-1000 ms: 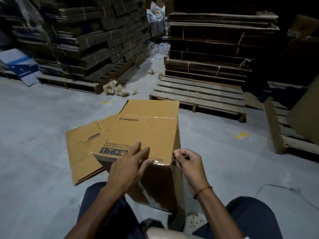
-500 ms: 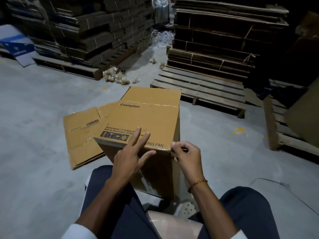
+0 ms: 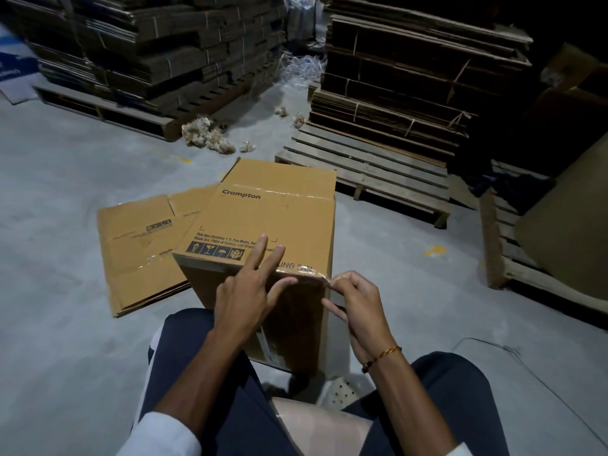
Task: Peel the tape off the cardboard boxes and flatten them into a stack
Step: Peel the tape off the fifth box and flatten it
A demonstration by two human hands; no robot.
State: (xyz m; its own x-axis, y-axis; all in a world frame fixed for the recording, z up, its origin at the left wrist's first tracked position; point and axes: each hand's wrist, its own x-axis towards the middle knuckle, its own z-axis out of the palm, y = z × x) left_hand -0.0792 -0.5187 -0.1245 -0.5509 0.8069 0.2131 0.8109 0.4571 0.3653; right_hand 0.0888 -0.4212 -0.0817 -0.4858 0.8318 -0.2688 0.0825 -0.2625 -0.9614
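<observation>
The floor [image 3: 65, 324] is smooth grey concrete in a dim store room. Far past the fingers, tall piles of flat brown cardboard [image 3: 171, 44] tied with string sit on low wooden pallets [image 3: 368, 169], and more bundles [image 3: 411, 77] stand on the right. Small lumps of crumpled pale tape [image 3: 207, 136] lie on the floor between them. A person sits with dark blue trouser legs [image 3: 230, 406] on both sides of a tall brown cardboard box [image 3: 273, 218] that stands on the floor between the knees. The left hand [image 3: 246, 297] lies on the near top edge of the box with its fingers straight and spread wide, pressing down. The right hand [image 3: 358, 301] is just beside the near right corner, and its thumb and first finger pinch the end of a strip of clear shiny tape [image 3: 309, 274] that runs along that edge. A thin gold bracelet [image 3: 381, 355] is on the right wrist. Beyond the fingertips the box top says "Crompton" in dark letters, with small handling signs and lines of tiny print too small to read. Beside the left fingers the letters "LING" show. To the left of the left hand, a flattened brown cardboard box [image 3: 141, 251] lies on the floor, touching the standing box.
</observation>
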